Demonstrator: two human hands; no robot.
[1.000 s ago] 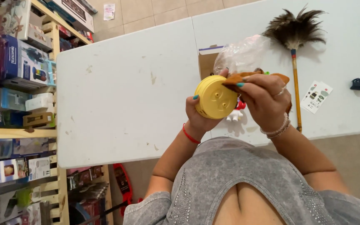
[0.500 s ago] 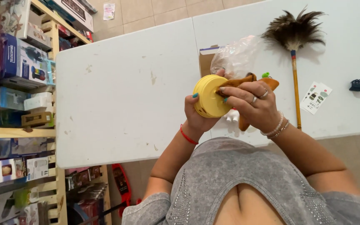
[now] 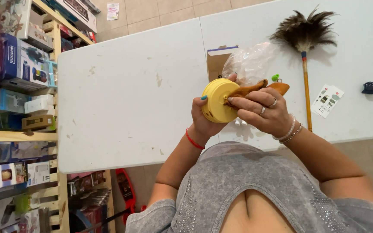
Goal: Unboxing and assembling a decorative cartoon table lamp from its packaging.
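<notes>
I see L hand (image 3: 203,123) gripping yellow disc (image 3: 218,100) edge-on; R hand (image 3: 262,111) pinches brown piece (image 3: 249,89), long axis rightward, against disc face.

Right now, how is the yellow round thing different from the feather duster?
The yellow round thing is held up in both hands, the left hand gripping it and the right hand across it; the feather duster lies untouched on the white table. The yellow thing is short, smooth and drum-shaped; the duster is long, with fluffy dark feathers on an orange stick. Both are over the same table.
</notes>
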